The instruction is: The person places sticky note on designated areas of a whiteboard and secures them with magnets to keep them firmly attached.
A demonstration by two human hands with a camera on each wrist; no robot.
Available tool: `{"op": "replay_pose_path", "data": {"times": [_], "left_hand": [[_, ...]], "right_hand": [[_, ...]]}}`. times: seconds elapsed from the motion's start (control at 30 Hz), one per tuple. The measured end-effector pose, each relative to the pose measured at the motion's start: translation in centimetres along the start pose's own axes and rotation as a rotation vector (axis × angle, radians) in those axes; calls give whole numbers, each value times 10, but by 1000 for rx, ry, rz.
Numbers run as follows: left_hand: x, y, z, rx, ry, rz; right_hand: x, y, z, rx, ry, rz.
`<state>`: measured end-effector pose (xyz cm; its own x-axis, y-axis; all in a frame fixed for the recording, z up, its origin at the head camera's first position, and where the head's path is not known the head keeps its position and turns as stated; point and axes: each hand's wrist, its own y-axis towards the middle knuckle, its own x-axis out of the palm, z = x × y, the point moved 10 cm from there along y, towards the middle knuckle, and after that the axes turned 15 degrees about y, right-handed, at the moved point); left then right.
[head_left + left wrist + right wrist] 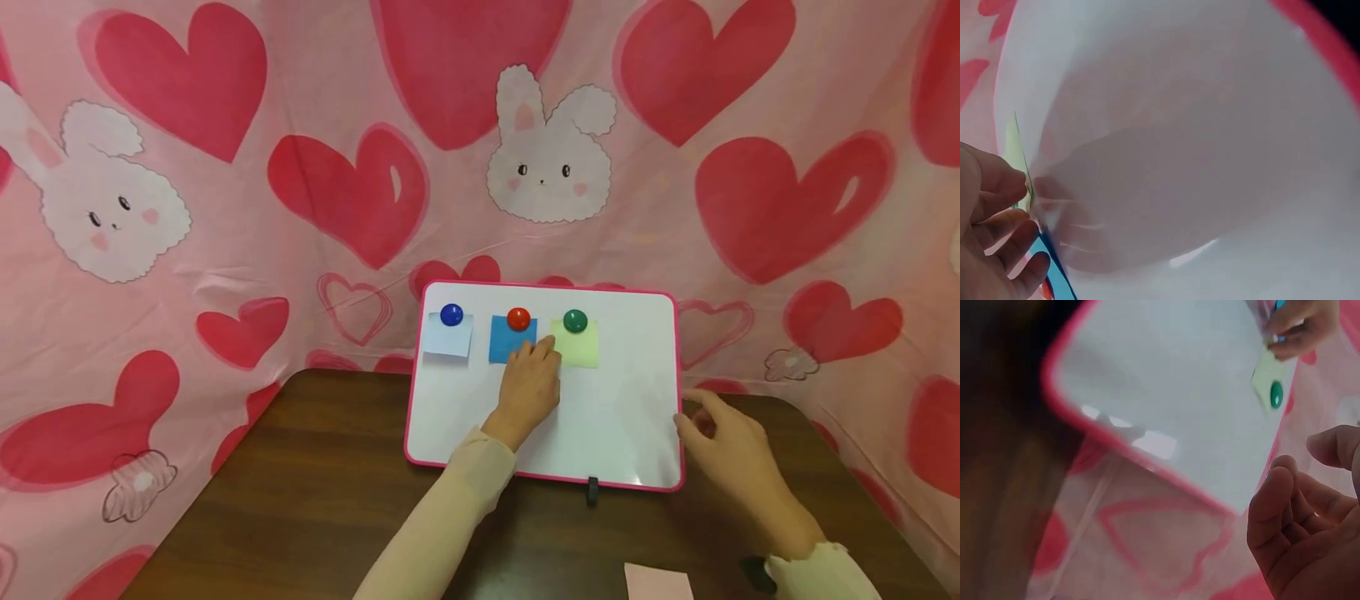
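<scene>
A whiteboard with a pink frame leans upright on the table. Three paper notes hang on it: a pale blue one under a blue magnet, a blue one under a red magnet, and a yellow-green one under a green magnet. My left hand pinches the lower left edge of the yellow-green note between thumb and finger. My right hand hovers by the board's right edge, fingers loosely bent; in the right wrist view nothing is between its thumb and fingers.
A pink note lies at the table's near edge. Beside my right sleeve is a small dark object, partly hidden. A black piece sits at the board's bottom edge on the brown table. Heart-and-rabbit cloth hangs behind.
</scene>
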<state>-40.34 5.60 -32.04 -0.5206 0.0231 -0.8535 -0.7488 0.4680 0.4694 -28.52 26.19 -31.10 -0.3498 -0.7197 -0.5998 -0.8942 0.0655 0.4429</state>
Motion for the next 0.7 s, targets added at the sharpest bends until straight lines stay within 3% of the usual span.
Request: {"op": "replay_pose_path", "data": {"times": [0.13,0.3,0.4,0.53,0.63,0.7], "left_hand": [[-3,-13,1,-12,-55,33],[-9,-31,8,-8,-192,20],[-10,-45,18,5,-301,-50],[-3,-66,39,25,-419,-200],[3,-78,61,68,-443,-306],[6,-85,75,107,-436,-367]], "right_hand": [[-18,-30,30,91,-17,-22],[-31,-63,73,252,-11,-72],[-34,-82,101,388,17,-106],[-38,-108,138,594,96,-92],[-43,-124,160,701,163,-32],[-47,-130,172,725,155,-16]]}}
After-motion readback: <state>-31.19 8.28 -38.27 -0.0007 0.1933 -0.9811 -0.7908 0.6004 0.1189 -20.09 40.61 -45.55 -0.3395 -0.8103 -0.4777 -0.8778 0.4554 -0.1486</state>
